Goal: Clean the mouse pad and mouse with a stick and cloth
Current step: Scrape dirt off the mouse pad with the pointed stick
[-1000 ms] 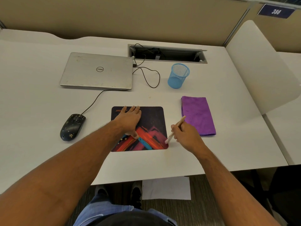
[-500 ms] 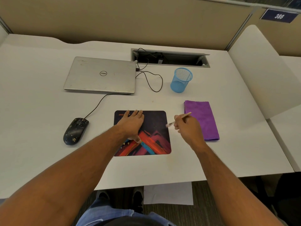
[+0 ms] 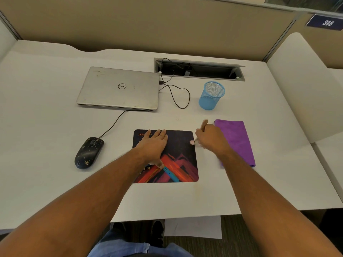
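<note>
The dark mouse pad [image 3: 182, 145] with red and blue streaks lies at the middle of the white desk. My left hand [image 3: 153, 145] rests flat on its left half, fingers spread. Held in my right hand [image 3: 210, 139], the thin pale stick [image 3: 203, 125] has its pink lower tip touching the pad's right edge, blurred by motion. A folded purple cloth [image 3: 236, 140] lies just right of that hand, partly covered by my forearm. The black speckled mouse [image 3: 89, 153] sits to the left of the pad, untouched.
A closed silver laptop [image 3: 118, 89] lies behind the pad, its cables running to the mouse and into a desk cable slot [image 3: 199, 70]. A blue mesh cup [image 3: 211, 95] stands behind the cloth. A white divider panel [image 3: 300, 86] bounds the right side.
My right hand has moved up along the pad's right edge and turned the stick more upright, tip down on the pad. The left hand has stayed flat on the pad.
</note>
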